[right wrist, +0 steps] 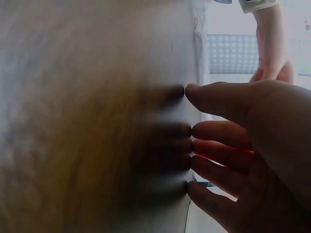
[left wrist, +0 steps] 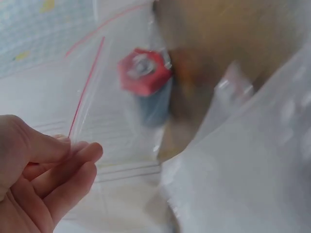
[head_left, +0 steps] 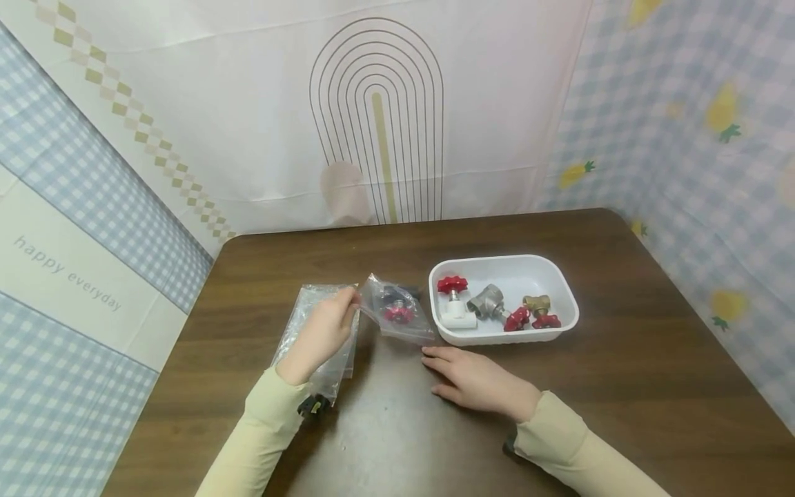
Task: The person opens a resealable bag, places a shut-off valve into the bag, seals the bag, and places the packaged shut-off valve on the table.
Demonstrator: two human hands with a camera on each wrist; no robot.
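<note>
My left hand (head_left: pixel 323 330) pinches the edge of a clear zip bag (head_left: pixel 410 335) between thumb and fingers. Inside that bag is a valve (left wrist: pixel 154 104) with a red handwheel (left wrist: pixel 146 73) and a dark grey body. In the left wrist view, the bag's red zip line (left wrist: pixel 86 92) runs up from the fingertips. My right hand (head_left: pixel 478 379) rests on the table just in front of the white tray (head_left: pixel 497 339), palm down. Its fingers (right wrist: pixel 218 133) are apart, with their tips on the tabletop, and it holds nothing.
Flat clear plastic bags (head_left: pixel 302 310) lie under and beside the left forearm. In the tray are a white valve (head_left: pixel 458 317), a grey metal valve (head_left: pixel 487 301) and a brass valve (head_left: pixel 537 304), each with a red handwheel. A curtain (head_left: pixel 491 103) hangs behind the brown table (head_left: pixel 310 255).
</note>
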